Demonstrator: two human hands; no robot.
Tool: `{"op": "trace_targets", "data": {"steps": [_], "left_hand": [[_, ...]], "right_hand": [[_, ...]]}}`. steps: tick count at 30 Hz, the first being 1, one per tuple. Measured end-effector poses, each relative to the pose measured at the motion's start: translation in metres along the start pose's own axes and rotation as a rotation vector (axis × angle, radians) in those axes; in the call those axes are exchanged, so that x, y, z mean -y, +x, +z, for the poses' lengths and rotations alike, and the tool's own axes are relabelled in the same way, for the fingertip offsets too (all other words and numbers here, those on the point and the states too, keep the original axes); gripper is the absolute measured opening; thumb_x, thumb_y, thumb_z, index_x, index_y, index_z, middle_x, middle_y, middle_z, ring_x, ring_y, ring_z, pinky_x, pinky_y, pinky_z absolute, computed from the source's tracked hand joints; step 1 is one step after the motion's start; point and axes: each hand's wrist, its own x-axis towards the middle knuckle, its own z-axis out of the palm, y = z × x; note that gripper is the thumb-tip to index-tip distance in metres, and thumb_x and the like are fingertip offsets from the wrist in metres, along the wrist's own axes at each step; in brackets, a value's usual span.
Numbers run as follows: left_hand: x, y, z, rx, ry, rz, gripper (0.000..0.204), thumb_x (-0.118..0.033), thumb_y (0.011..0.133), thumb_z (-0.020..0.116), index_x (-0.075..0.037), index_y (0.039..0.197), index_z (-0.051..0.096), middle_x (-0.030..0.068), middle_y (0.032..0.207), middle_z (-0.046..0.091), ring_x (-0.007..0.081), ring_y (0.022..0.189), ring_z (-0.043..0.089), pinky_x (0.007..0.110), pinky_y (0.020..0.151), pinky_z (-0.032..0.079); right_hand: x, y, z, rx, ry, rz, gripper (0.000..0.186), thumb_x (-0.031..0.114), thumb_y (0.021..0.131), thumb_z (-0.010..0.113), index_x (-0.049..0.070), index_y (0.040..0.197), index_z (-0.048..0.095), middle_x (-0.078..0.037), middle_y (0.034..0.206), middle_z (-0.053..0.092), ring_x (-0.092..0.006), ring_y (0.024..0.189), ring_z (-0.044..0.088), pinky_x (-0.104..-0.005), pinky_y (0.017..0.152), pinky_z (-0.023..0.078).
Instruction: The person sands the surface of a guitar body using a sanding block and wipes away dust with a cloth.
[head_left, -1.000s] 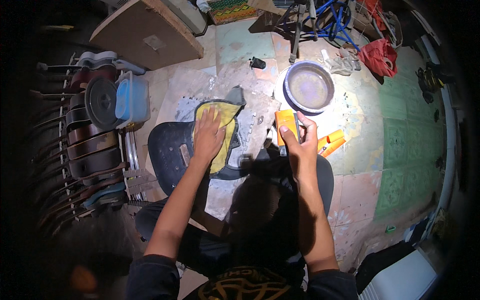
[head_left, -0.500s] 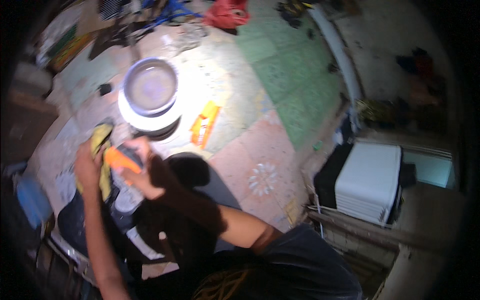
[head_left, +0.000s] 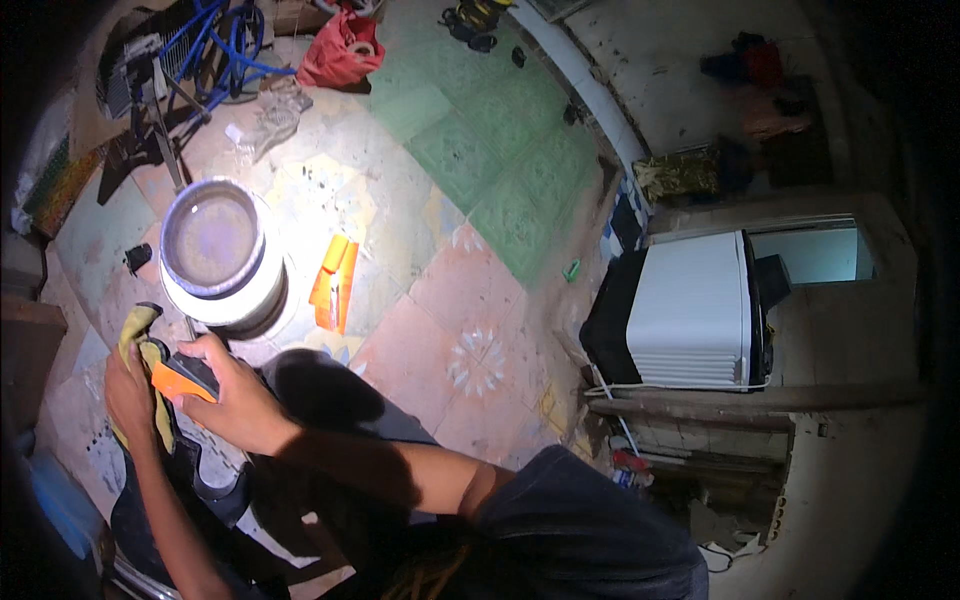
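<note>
My left hand point(head_left: 125, 395) is closed on a yellow cloth point(head_left: 142, 322), which sticks up above the fingers. Close beside it, my right hand point(head_left: 243, 405) grips an orange block with a dark grey side point(head_left: 180, 382); its exact kind I cannot make out. The block is held against or very near the cloth. Below both hands lies a black piece with a curved cutout point(head_left: 230, 500), partly hidden by my arms. Just beyond the hands, a purple-rimmed basin point(head_left: 255, 262) of cloudy water rests on a white round container point(head_left: 235, 315).
An orange packet point(head_left: 335, 285) lies on the tiles right of the basin. Farther back are a blue metal frame point(head_left: 235, 50) and a red bag point(head_left: 342, 52). A white boxy appliance point(head_left: 688, 310) stands at the right. A blue container point(head_left: 62, 505) sits at lower left.
The view has swung, so the basin, packet and hands appear lower and farther left. Both hands keep their holds on the cloth and the orange block.
</note>
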Motion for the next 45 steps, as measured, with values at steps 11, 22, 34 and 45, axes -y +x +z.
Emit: {"op": "trace_targets", "data": {"steps": [11,22,34,45], "left_hand": [[0.089,-0.087,0.025,-0.053,0.186,0.348,0.059,-0.027,0.104,0.043,-0.001,0.157,0.031,0.0182,0.165,0.027,0.0387,0.153,0.021,0.051,0.124,0.013],[0.098,-0.112,0.054,-0.253,-0.009,0.258,0.062,-0.008,0.089,0.069,0.001,0.147,0.046,0.0228,0.152,0.046,0.0417,0.143,0.040,0.047,0.119,0.031],[0.062,-0.129,0.031,-0.190,-0.075,0.142,0.043,0.000,0.082,0.069,-0.006,0.124,0.060,0.0233,0.105,0.069,0.0456,0.099,0.066,0.051,0.079,0.051],[0.090,-0.163,-0.027,-0.203,-0.566,-0.104,0.036,-0.018,0.089,0.076,0.000,0.118,0.066,0.0105,0.106,0.073,0.0182,0.096,0.067,0.036,0.089,0.052]], "right_hand": [[-0.012,-0.003,0.002,-0.005,-0.063,-0.176,0.055,0.014,0.090,0.072,-0.001,0.135,0.045,-0.022,0.129,0.060,-0.0251,0.121,0.060,-0.0367,0.101,0.046],[-0.016,-0.006,0.015,-0.041,-0.022,-0.187,0.055,0.013,0.085,0.073,-0.001,0.131,0.046,-0.023,0.126,0.062,-0.0341,0.120,0.061,-0.0405,0.102,0.046],[-0.016,-0.017,0.020,-0.011,0.027,-0.131,0.055,0.014,0.085,0.074,0.001,0.131,0.047,-0.022,0.125,0.062,-0.0331,0.119,0.061,-0.0387,0.101,0.046],[-0.044,0.004,0.019,0.053,0.099,-0.145,0.064,0.026,0.086,0.081,-0.002,0.135,0.050,-0.018,0.130,0.056,-0.0269,0.121,0.057,-0.0391,0.102,0.047]]}}
